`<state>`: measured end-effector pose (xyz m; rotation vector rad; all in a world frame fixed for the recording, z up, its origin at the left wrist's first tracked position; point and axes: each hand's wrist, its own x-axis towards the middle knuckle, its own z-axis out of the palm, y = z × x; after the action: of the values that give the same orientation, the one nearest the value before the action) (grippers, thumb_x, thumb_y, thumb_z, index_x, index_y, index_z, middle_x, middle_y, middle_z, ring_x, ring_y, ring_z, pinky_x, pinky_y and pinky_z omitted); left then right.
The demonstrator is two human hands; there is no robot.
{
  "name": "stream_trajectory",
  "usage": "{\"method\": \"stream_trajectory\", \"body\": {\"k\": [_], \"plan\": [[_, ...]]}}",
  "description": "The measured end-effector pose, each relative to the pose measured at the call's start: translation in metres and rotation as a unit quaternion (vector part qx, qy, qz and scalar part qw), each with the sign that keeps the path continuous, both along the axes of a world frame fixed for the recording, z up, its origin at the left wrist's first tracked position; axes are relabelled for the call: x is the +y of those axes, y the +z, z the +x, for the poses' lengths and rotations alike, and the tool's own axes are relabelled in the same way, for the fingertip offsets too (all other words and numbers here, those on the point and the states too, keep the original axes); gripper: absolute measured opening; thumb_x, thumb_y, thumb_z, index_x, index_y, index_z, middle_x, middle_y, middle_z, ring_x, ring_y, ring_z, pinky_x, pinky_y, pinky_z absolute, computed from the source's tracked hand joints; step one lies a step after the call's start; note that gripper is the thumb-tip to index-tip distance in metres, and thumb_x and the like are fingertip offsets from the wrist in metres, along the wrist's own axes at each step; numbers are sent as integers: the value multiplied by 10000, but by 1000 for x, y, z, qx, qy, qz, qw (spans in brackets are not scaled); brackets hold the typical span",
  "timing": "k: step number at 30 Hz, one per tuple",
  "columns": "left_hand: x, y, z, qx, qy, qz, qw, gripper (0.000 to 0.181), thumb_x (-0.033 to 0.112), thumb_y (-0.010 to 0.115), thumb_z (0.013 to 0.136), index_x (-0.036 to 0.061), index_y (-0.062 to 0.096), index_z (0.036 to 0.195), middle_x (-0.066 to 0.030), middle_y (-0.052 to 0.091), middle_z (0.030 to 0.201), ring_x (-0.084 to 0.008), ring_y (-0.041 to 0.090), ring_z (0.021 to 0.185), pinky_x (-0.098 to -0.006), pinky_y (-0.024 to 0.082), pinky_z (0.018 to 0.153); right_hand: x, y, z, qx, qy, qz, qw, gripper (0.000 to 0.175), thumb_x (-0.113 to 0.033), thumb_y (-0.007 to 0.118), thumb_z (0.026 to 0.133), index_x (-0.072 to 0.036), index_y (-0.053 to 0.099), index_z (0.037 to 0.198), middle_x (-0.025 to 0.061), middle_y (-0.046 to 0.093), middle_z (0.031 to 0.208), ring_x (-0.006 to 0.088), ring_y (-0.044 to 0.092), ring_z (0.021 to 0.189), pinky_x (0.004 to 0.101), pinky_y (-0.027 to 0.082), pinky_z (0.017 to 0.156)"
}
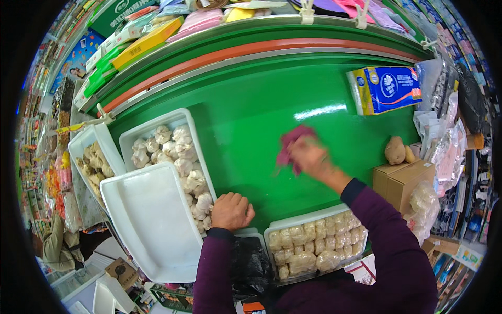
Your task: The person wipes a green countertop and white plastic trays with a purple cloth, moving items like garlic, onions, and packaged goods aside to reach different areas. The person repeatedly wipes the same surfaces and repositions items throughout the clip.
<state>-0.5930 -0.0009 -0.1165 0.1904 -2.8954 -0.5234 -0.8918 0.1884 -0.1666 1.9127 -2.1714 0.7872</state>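
Observation:
My right hand (311, 157), blurred, presses a crumpled maroon cloth (298, 135) against the glossy green display surface (243, 129). My left hand (232, 212) is curled into a loose fist by the right rim of a white tray of garlic bulbs (187, 153). Nothing shows in its fingers, though their undersides are hidden. An empty white tray (153, 219) lies slanted over part of the garlic. Nearest my body, between my forearms, sits a white tray of plastic-wrapped pale produce (310, 239). Beside it a black plastic bag (251, 263) partly covers another tray.
Ginger (96, 157) fills a white tray at far left. A blue tissue pack (388, 89) lies at back right. Potatoes (395, 150) rest on a cardboard box (404, 184). An orange-red rail (251, 51) runs along the back below packaged goods. Another person (62, 243) is at lower left.

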Motion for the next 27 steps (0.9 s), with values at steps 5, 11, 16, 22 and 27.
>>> {"method": "stream_trajectory", "body": {"k": [5, 11, 16, 22, 27], "plan": [[1, -5, 0, -7, -3, 9, 1000, 220, 170, 761, 785, 119, 556, 721, -66, 530, 717, -272, 604, 695, -417, 492, 645, -98, -5, -76, -78, -293, -165, 939, 183, -188, 780, 969, -66, 698, 1078, 138, 674, 1100, 379, 684, 989, 503, 577, 812], [1, -3, -3, -6, -5, 12, 1000, 223, 174, 770, 774, 111, 559, 738, -66, 517, 740, -269, 594, 715, -421, 488, 652, -235, 12, -49, -150, -362, -159, 906, 242, -178, 794, 915, -35, 688, 1079, 238, 613, 1185, 467, 661, 1038, 556, 574, 858], [2, -5, -1, -22, 0, 5, 1000, 218, 178, 762, 785, 116, 560, 733, -67, 526, 734, -268, 606, 711, -413, 488, 649, -243, 20, -23, -187, -316, -167, 915, 294, -197, 766, 920, 9, 719, 1125, 230, 628, 1227, 442, 637, 1145, 528, 542, 988], [1, -7, -2, -24, -10, -19, 999, 221, 168, 758, 777, 122, 550, 721, -65, 523, 725, -272, 603, 702, -413, 482, 643, -266, 5, 35, -175, -122, -96, 972, 246, -163, 721, 893, -31, 742, 1100, 161, 629, 1248, 390, 604, 1165, 504, 542, 1002], [-2, -15, 2, -7, -23, -30, 999, 201, 154, 745, 772, 120, 553, 722, -71, 524, 723, -284, 604, 704, -420, 482, 644, -234, 9, 105, -189, -35, -23, 981, 235, -71, 675, 837, -40, 742, 1061, 128, 628, 1211, 356, 592, 1099, 454, 583, 927]]}}
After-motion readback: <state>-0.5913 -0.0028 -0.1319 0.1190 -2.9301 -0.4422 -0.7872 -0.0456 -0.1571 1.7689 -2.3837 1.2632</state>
